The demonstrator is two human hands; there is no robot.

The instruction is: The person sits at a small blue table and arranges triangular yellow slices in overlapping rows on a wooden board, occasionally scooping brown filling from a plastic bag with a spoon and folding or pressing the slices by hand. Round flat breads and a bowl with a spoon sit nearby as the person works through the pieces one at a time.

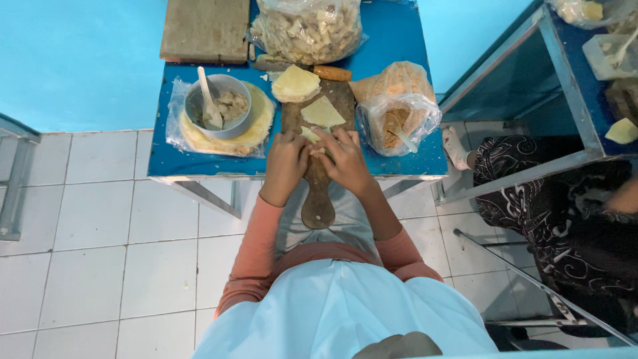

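Nearest the camera, a person in a pale apron and salmon sleeves leans over a small blue bench [199, 166], both hands meeting on a long wooden board [318, 199] whose handle juts past the bench's near edge. Left hand [286, 163] and right hand [345, 159] are pinched together on a small folded wrapper [311, 136], a thin pale-yellow dough piece lying on the board between them; the fingers [329, 141] of both hands are closed on its edges, though whether any filling sits inside cannot be told. By its look the wrapper is judged very light, limp and easily torn, probably slightly tacky, so it is best taken at its edges and corners with fingertip pressure only, the board carrying its middle. Just beyond the hands a flat triangular wrapper [323, 112] rests on the board, and farther along a stack of round wrappers [296, 83]. Left of the board stands a grey bowl of filling [229, 110] with a white spoon [207, 100], set on a wider wrapper stack in plastic. Right of the board lies a clear bag [397, 119] with brownish contents. At the far edge sit a bulky bag of pale pieces [307, 30] and a wooden block [206, 30]
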